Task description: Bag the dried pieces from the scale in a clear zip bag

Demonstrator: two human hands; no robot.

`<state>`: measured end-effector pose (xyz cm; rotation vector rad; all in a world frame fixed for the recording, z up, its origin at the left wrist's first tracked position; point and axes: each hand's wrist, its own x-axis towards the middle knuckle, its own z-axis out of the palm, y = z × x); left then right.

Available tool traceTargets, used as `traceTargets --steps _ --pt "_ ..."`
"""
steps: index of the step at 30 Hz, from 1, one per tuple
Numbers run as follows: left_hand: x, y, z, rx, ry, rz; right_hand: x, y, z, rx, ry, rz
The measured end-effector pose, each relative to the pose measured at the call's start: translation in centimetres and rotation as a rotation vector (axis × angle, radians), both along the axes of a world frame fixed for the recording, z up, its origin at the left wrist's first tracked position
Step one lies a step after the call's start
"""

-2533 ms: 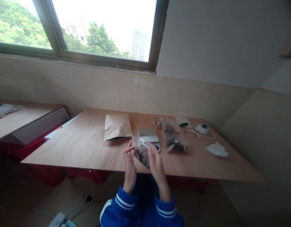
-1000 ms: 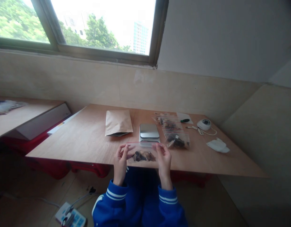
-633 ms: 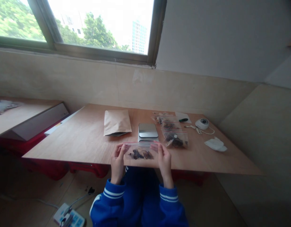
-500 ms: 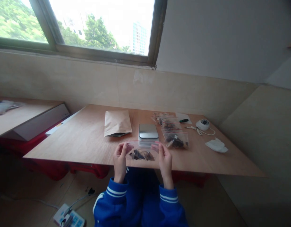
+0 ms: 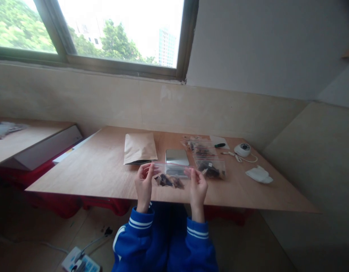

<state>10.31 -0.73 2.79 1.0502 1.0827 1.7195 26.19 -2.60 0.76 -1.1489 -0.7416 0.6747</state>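
You now hold the clear zip bag [image 5: 170, 176] stretched level between both hands, a little higher over the table's [image 5: 106, 170] near edge than a moment ago. Your left hand [image 5: 143, 184] pinches its left end and your right hand [image 5: 197, 186] its right, fingers closed on the top strip, the dark pieces [image 5: 168, 181] gathered low inside. The scale [image 5: 177, 157] sits just behind.

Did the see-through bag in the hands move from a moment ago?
Yes. The clear bag went up and away from the person: it used to hang at the table front edge, now it overlaps the scale. Left hand and right hand hold it.
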Motion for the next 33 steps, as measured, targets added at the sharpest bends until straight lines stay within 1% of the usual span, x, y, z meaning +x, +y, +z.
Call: traceTargets --steps 3,6,10,14,16,18,20,22,24,27,30,33 --pt "0.1 -0.8 -0.7 -0.031 -0.019 -0.016 0.3 -0.5 -0.5 -0.006 -0.052 -0.016" --pt "0.2 -1.4 -0.8 -0.043 -0.018 -0.016 0.4 -0.6 -0.4 0.004 -0.107 -0.023" --pt "0.4 -1.8 -0.4 -0.023 0.006 0.04 0.3 -0.8 0.1 0.03 -0.137 -0.057" --pt "1.0 -2.0 -1.2 -0.039 -0.033 0.065 0.2 -1.0 -0.4 0.044 -0.12 -0.098" --pt "1.4 -2.0 -1.8 -0.056 -0.088 0.065 0.0 -0.9 -0.8 0.034 -0.059 -0.074" --pt "1.6 -2.0 -2.3 -0.058 -0.127 0.061 -0.2 -0.8 -1.1 0.035 0.039 -0.014" --pt "1.6 -1.8 -2.6 -0.057 -0.141 0.06 -0.4 -0.6 -1.2 0.042 0.123 0.055" --pt "1.6 -1.6 -2.7 -0.058 -0.136 0.069 -0.4 -0.5 -1.2 0.03 0.158 0.11" --pt "1.5 -1.6 -2.7 -0.062 -0.111 0.066 -0.4 -0.5 -1.1 0.0 0.169 0.144" --pt "1.2 -1.6 -2.8 -0.071 -0.053 0.047 -0.2 -0.6 -1.2 -0.027 0.197 0.149" --pt "0.6 -1.6 -2.8 -0.077 0.02 0.031 -0.1 -0.5 -1.5 -0.025 0.222 0.135" --pt "0.0 -1.5 -2.8 -0.068 0.071 -0.005 0.1 -0.5 -1.7 -0.029 0.192 0.157"
